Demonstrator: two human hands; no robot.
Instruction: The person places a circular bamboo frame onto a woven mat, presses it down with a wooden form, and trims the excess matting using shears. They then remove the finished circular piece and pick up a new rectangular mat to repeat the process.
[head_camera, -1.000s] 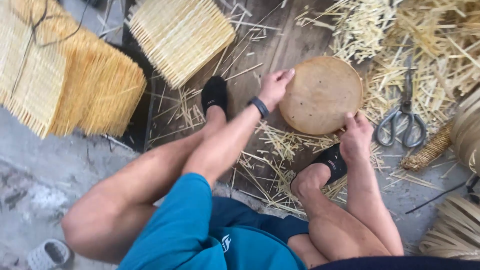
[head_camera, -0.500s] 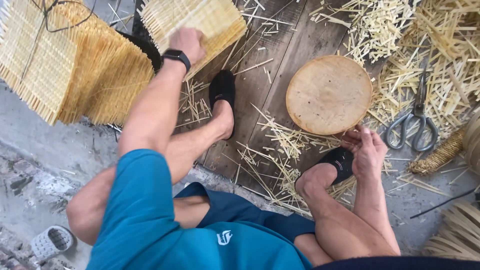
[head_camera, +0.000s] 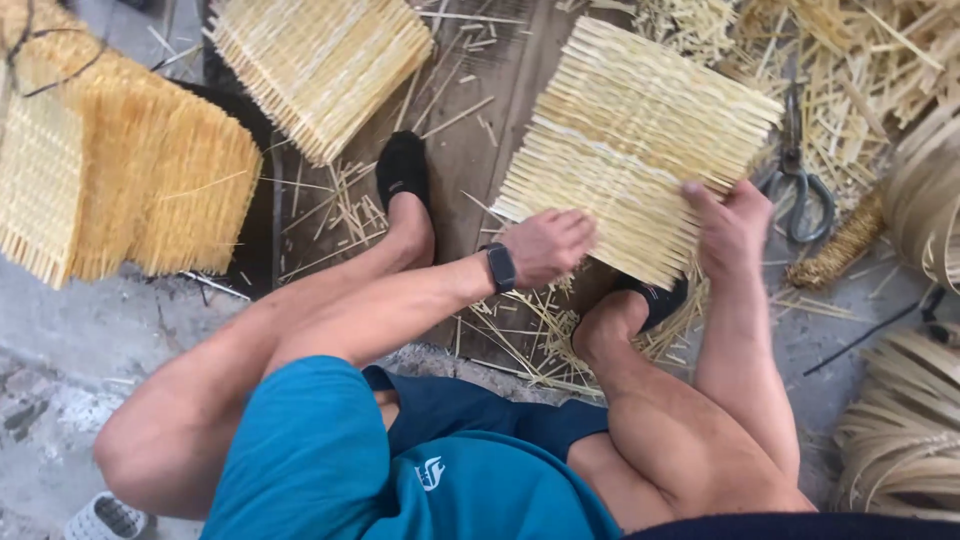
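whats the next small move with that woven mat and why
Probably square the mat flat on the board and press it down. Both hands grip its near edge, the left hand at the left corner and the right hand further along, and it sits skewed, with that edge over the right foot.

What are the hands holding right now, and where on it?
Both hands grip one square woven straw mat along its near edge: left hand at the near left corner, right hand at the near right side.
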